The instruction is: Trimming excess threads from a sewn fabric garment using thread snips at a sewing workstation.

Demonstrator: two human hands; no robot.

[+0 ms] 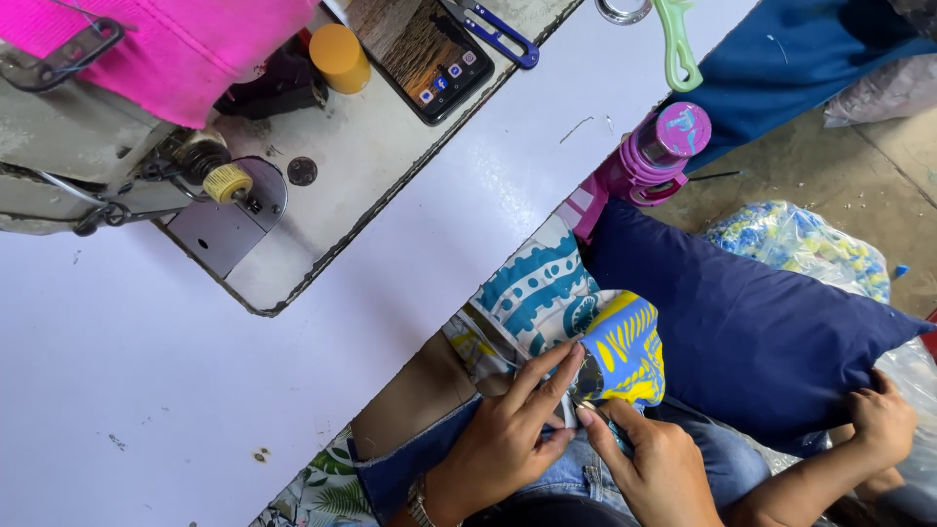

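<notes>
Both hands off the tabletop's near edge: left hand (503,444) and right hand (656,468) fingers pinch the blue-yellow printed fabric (625,356), small snips barely visible between them, trimming apparently underway, sewing machine (146,156) idle.

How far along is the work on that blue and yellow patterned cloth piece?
Seemingly done: the stuffed navy blue cushion lies beside the lap. In hand: left hand and right hand pinch the blue and yellow patterned cloth piece at one edge. Left: unclear; that cloth is off the grey sewing machine.
</notes>
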